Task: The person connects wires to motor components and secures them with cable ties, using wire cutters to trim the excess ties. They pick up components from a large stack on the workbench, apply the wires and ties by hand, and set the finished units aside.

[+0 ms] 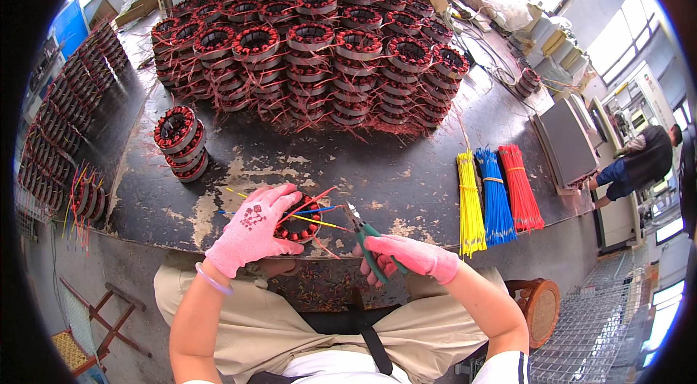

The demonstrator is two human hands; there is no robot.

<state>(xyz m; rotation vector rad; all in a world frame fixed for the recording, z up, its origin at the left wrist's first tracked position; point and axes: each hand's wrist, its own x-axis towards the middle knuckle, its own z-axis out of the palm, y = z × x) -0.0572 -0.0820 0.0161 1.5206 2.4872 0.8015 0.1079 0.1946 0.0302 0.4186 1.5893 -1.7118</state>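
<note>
My left hand [255,228], in a pink glove, is closed on the left side of a motor stator [311,229] at the table's front edge. Red coil leads, a blue wire [321,210] and a yellow wire [324,223] stick out of the stator; its left part is hidden under my fingers. My right hand [410,257], also gloved in pink, is wrapped around green-handled cutting pliers [371,231]. Their jaws point up and left, beside the ends of the wires; whether they touch a wire I cannot tell.
A short stack of stators [181,143] stands to the left. Tall rows of stacked stators [312,68] fill the back. Yellow [470,202], blue [495,195] and red wire bundles [519,188] lie at the right. Beyond a grey box [565,143], another person [645,159] bends over.
</note>
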